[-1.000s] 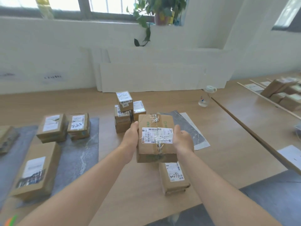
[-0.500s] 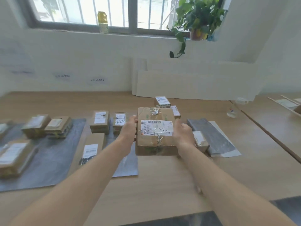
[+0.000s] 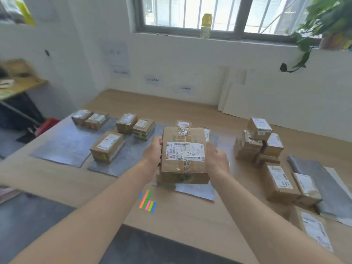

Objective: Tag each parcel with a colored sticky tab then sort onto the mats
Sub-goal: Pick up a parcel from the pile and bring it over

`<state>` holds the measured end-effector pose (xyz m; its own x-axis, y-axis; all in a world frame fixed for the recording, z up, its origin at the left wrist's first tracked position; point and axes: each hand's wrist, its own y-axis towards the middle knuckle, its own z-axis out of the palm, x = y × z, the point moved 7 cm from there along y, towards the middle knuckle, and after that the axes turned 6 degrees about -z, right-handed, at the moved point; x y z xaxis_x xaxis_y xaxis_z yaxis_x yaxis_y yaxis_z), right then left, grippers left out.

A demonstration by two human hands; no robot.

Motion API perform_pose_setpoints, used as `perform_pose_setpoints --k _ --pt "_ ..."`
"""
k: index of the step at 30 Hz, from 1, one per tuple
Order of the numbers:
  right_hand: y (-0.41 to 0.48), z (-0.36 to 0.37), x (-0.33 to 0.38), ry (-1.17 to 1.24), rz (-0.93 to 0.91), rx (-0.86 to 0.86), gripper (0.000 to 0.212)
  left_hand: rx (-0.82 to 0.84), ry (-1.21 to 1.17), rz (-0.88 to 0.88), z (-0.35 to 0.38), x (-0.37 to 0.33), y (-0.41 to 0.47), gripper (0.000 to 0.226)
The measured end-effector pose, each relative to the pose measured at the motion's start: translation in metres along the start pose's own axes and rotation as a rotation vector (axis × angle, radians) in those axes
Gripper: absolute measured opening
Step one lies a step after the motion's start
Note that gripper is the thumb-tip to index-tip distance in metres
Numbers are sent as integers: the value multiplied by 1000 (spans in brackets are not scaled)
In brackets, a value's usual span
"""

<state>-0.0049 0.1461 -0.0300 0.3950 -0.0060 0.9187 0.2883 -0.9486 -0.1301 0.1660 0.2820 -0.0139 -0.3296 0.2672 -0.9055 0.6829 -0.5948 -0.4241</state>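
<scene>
I hold a brown cardboard parcel [image 3: 184, 155] with a white shipping label above the table, in the middle of the view. My left hand [image 3: 153, 152] grips its left side and my right hand [image 3: 216, 159] grips its right side. A grey mat [image 3: 198, 191] lies right below the parcel. Two more grey mats [image 3: 62, 141] lie to the left with several tagged parcels [image 3: 107, 147] on them. A strip of colored sticky tabs [image 3: 147, 201] lies on the table near my left forearm.
A pile of untagged parcels [image 3: 257, 141] stands at the right, with more parcels [image 3: 280, 181] nearer the table's front edge beside folded grey mats [image 3: 327, 183]. White boards [image 3: 266, 103] lean on the back wall. The table's left edge drops to the floor.
My view and the parcel have swung left, from the pile toward the mats. Both hands keep the same grip. The sticky tabs and a third mat have come into view.
</scene>
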Motion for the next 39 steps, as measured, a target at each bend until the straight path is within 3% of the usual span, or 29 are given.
perform_pose_setpoints --k 5,12,19,22,30,39 --pt "-14 59 8 91 53 189 76 -124 4 -26 -57 8 -3 38" --pt "-22 125 15 215 101 309 45 -219 -47 1 -120 15 -1 41" --pt "-37 195 27 260 255 331 58 -197 -10 -1 -194 13 28 46" --pt "-46 226 31 277 281 288 61 -145 -8 -30 -225 17 51 38" --pt "-81 315 32 275 332 117 68 -39 31 -86 -315 25 99 47" --pt "-115 377 3 296 420 83 53 2 68 -189 -368 61 129 39"
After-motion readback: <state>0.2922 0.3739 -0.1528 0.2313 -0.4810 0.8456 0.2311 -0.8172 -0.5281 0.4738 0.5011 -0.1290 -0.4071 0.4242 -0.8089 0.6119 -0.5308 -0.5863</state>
